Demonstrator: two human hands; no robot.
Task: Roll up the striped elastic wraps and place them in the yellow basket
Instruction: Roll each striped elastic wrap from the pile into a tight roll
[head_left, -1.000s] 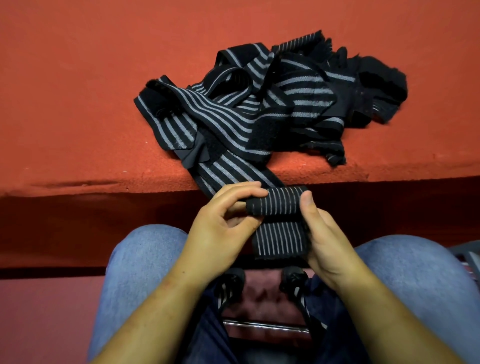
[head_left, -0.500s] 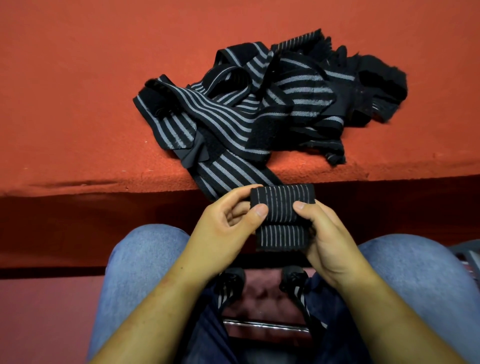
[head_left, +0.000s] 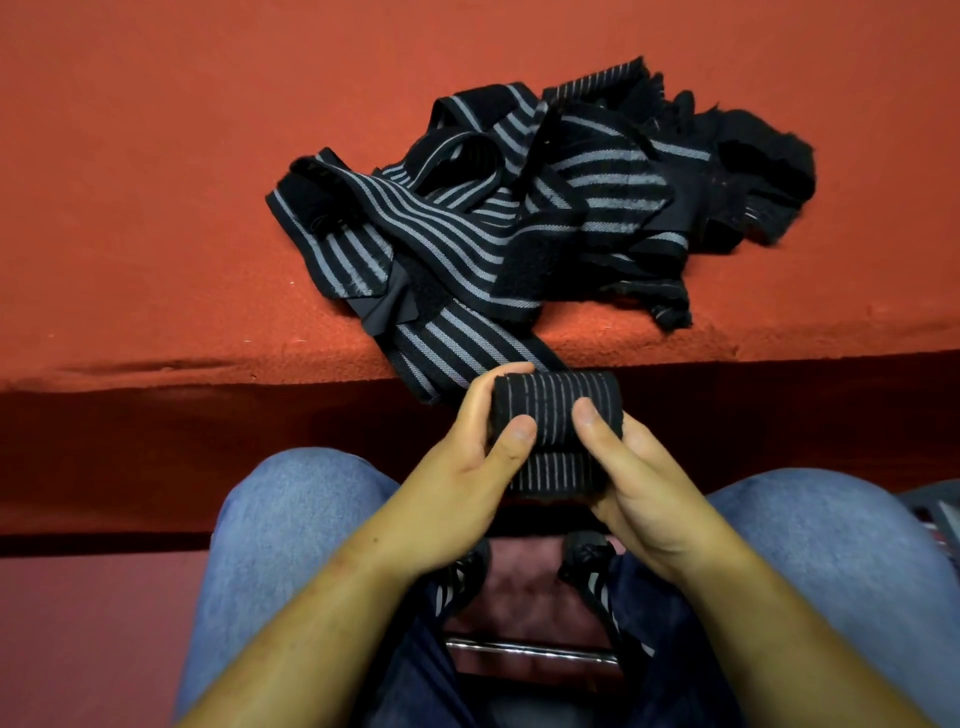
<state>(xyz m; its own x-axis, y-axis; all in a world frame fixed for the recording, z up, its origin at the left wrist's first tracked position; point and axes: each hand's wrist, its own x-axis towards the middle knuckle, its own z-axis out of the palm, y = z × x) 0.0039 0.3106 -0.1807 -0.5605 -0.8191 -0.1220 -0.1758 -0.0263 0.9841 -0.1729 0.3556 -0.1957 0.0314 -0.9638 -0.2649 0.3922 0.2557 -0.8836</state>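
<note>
1. Left hand (head_left: 467, 467) is curled round the left end of the wrap roll (head_left: 556, 410), thumb on front, so the turns can't slacken.
2. Right hand (head_left: 639, 478) grips the right end, thumb pressing; its fingers are probably behind, hidden.
3. The roll is held just off the front edge of the red tabletop (head_left: 156, 208). Its unrolled tail (head_left: 457, 353) drapes over that edge, giving tension.
4. Pile of loose wraps (head_left: 519, 218) lies near the front edge. Yellow basket not in view.

The person wears light blue denim jeans (head_left: 291, 519) and black shoes (head_left: 461, 582) with pale stripes.
</note>
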